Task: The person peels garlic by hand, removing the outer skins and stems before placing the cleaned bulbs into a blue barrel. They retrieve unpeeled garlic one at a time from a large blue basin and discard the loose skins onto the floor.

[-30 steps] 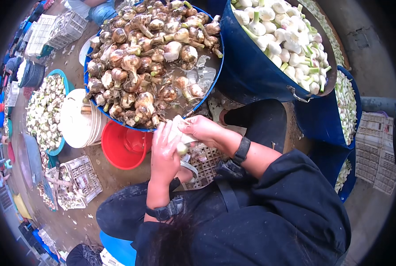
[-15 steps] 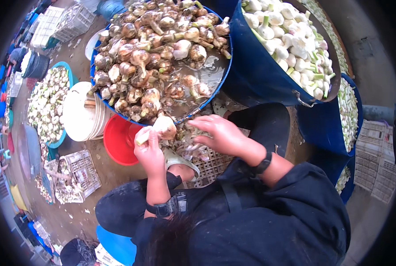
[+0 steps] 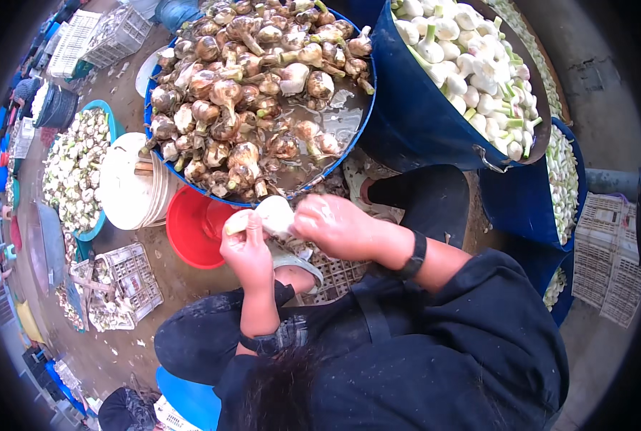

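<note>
My left hand [image 3: 247,248] pinches a garlic bulb [image 3: 273,214] by its pale green stem, in front of the near rim of a blue-edged tub. The bulb now looks white and smooth. Curled against its right side is my right hand [image 3: 343,228], fingers closed; what they grip, if anything, is hidden. Brown, dirty-skinned garlic bulbs [image 3: 227,97] are heaped in the tub [image 3: 372,93], with wet bare bottom showing at its near right. White garlic bulbs [image 3: 471,65] with trimmed stems fill the tall blue barrel [image 3: 406,108] beyond my right hand.
A red basin [image 3: 191,237] and white bucket [image 3: 130,190] stand left of the tub. Under my hands is a slatted crate [image 3: 327,284] with peelings. Another crate [image 3: 130,280] and a teal tub [image 3: 115,126] of garlic lie farther left. More garlic containers stand at right.
My right hand has moved left onto the bulb, and its spread fingers have closed. The bulb's tan outside now shows white. My left hand keeps its hold and has barely moved.
</note>
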Demonstrator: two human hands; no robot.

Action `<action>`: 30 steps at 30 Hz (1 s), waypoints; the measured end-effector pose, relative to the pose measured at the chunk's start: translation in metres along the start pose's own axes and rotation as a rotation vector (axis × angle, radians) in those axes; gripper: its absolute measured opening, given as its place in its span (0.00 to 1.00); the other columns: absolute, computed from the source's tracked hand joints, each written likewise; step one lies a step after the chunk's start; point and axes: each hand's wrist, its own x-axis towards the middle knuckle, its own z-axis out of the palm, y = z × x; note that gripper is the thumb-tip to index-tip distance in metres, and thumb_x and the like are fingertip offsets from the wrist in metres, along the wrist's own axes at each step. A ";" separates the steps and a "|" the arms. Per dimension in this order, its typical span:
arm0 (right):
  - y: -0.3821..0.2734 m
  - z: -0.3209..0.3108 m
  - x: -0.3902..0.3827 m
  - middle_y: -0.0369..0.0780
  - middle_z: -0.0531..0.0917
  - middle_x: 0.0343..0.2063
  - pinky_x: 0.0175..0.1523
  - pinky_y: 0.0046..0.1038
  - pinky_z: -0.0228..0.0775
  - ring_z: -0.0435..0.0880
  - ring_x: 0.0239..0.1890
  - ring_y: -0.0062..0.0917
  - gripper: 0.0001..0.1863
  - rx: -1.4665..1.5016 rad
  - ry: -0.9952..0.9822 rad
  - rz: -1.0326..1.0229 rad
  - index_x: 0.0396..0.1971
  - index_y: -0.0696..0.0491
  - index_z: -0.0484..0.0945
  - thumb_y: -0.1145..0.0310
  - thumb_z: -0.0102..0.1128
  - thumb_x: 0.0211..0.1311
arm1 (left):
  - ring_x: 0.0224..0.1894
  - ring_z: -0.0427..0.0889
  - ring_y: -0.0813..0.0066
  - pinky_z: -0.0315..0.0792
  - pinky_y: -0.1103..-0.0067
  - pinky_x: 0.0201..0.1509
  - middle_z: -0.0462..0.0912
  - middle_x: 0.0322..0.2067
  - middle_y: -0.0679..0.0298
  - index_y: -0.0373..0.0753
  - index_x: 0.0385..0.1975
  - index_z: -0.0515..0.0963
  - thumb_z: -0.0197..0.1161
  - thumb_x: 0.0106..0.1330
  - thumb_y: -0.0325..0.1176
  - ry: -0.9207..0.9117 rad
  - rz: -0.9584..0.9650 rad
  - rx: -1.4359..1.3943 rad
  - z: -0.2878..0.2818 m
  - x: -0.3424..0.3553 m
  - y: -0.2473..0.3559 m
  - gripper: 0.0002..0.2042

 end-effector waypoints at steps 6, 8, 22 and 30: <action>0.030 0.045 -0.059 0.38 0.72 0.22 0.27 0.29 0.68 0.75 0.26 0.28 0.05 -0.442 -0.246 0.278 0.24 0.53 0.71 0.70 0.52 0.44 | 0.15 0.71 0.83 0.65 0.86 0.14 0.76 0.19 0.65 0.37 0.26 0.71 0.55 0.63 0.37 0.110 -0.355 -0.131 -0.009 0.011 -0.004 0.10; 0.033 0.041 -0.051 0.37 0.73 0.22 0.24 0.27 0.68 0.76 0.25 0.25 0.07 -0.715 -0.332 0.362 0.23 0.54 0.72 0.69 0.55 0.41 | 0.15 0.70 0.82 0.62 0.84 0.13 0.76 0.19 0.65 0.38 0.28 0.72 0.52 0.62 0.41 0.115 -0.547 -0.348 -0.015 0.014 -0.003 0.12; 0.050 -0.059 0.023 0.52 0.75 0.43 0.45 0.37 0.74 0.76 0.47 0.37 0.33 2.169 0.275 0.189 0.54 0.53 0.62 0.40 0.38 0.60 | 0.15 0.57 0.87 0.51 0.89 0.15 0.63 0.17 0.72 0.39 0.39 0.65 0.34 0.64 0.61 -0.095 -0.215 -0.109 -0.005 0.005 0.008 0.28; 0.150 0.030 0.066 0.49 0.77 0.43 0.51 0.32 0.67 0.75 0.48 0.38 0.30 -0.083 -0.318 1.162 0.49 0.56 0.69 0.50 0.56 0.50 | 0.21 0.67 0.88 0.62 0.91 0.21 0.73 0.27 0.68 0.37 0.41 0.69 0.49 0.67 0.40 -0.228 -0.215 0.113 0.020 0.006 -0.003 0.13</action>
